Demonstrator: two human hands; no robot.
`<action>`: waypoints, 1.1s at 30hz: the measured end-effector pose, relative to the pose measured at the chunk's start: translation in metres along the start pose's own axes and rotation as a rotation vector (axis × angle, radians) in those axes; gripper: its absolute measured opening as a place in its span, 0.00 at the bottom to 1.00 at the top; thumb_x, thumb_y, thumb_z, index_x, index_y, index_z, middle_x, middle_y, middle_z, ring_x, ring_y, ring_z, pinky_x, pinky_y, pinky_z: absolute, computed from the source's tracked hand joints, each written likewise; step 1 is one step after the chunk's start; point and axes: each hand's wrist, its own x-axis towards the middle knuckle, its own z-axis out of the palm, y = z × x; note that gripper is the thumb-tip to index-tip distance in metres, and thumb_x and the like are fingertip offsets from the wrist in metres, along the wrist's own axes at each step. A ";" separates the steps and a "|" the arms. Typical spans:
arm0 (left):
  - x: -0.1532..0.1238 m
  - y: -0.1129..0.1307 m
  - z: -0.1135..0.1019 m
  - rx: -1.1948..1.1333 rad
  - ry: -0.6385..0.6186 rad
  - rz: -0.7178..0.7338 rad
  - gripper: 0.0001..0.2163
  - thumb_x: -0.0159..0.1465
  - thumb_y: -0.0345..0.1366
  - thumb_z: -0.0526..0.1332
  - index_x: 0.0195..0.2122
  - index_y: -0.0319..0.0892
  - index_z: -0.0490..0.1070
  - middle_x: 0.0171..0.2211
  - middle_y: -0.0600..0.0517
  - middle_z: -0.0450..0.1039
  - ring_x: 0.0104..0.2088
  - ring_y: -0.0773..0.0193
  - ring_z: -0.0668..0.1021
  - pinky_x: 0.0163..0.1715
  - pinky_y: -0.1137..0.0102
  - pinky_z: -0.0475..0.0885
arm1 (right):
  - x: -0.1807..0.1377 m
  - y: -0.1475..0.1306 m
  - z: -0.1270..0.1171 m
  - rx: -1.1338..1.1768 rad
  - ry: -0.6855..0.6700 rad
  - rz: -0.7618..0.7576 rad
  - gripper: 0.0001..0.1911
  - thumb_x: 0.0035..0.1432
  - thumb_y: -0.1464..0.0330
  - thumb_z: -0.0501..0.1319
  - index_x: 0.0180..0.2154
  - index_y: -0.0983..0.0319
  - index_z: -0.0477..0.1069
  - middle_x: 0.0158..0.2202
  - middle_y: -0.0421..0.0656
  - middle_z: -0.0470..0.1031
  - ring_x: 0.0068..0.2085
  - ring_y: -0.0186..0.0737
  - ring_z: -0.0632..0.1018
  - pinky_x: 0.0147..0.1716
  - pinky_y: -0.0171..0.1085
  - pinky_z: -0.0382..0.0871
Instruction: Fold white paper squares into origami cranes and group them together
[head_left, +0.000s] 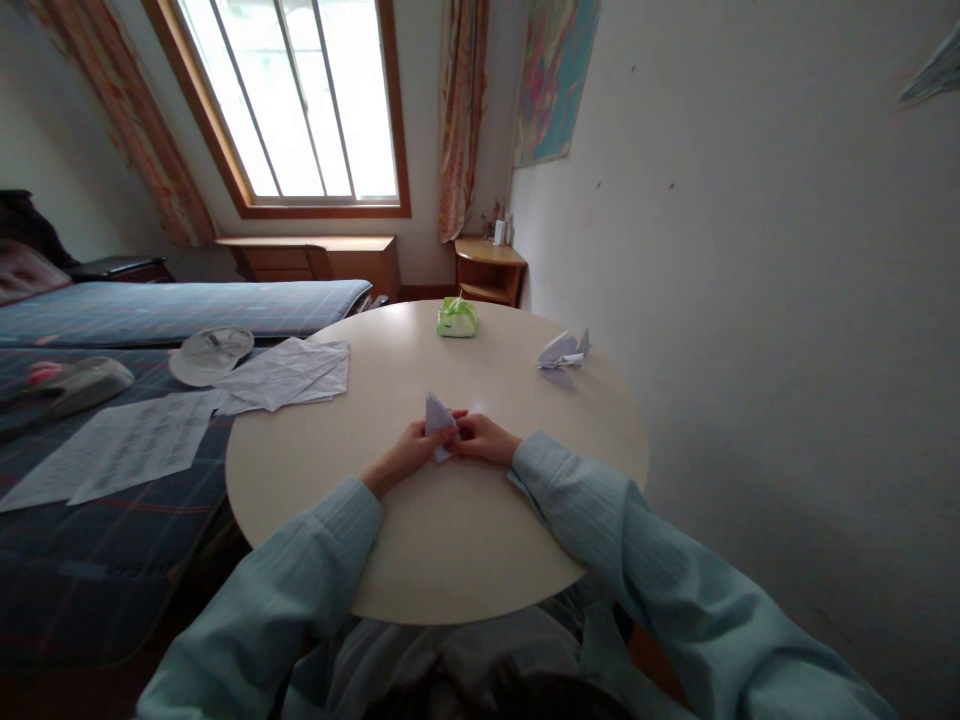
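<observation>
A small folded piece of pale paper (437, 415) stands point-up at the middle of the round beige table (360, 500). My left hand (409, 452) and my right hand (484, 438) meet around its lower part, fingers closed on it, both resting on the tabletop. Light blue sleeves cover both arms. A finished folded paper figure (562, 350) lies apart at the table's far right.
A green tissue pack (457, 318) sits at the table's far edge. Loose printed sheets (289, 375) overlap the table's left edge and spread over the bed (112, 440), beside a round white lid (211, 353). A wall runs close on the right.
</observation>
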 end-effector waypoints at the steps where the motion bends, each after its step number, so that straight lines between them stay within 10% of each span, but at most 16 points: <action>1: -0.001 0.002 0.001 -0.037 -0.018 -0.017 0.20 0.48 0.43 0.62 0.40 0.37 0.71 0.37 0.45 0.74 0.37 0.60 0.74 0.39 0.68 0.68 | 0.000 0.001 0.000 -0.006 0.001 0.009 0.12 0.46 0.64 0.59 0.27 0.68 0.69 0.26 0.40 0.68 0.28 0.31 0.68 0.27 0.31 0.62; 19: 0.000 0.000 -0.001 -0.253 0.046 -0.185 0.24 0.47 0.48 0.62 0.39 0.34 0.72 0.32 0.44 0.76 0.28 0.64 0.75 0.28 0.73 0.67 | 0.000 -0.008 -0.001 -0.042 -0.059 -0.025 0.17 0.46 0.59 0.59 0.27 0.68 0.70 0.41 0.47 0.67 0.39 0.39 0.70 0.39 0.37 0.65; 33: -0.003 0.003 0.001 -0.200 0.071 -0.160 0.24 0.48 0.47 0.62 0.41 0.34 0.72 0.32 0.44 0.76 0.31 0.62 0.75 0.32 0.71 0.68 | -0.003 -0.008 0.005 -0.043 0.012 0.096 0.13 0.45 0.63 0.59 0.28 0.68 0.67 0.27 0.42 0.68 0.28 0.33 0.68 0.28 0.34 0.62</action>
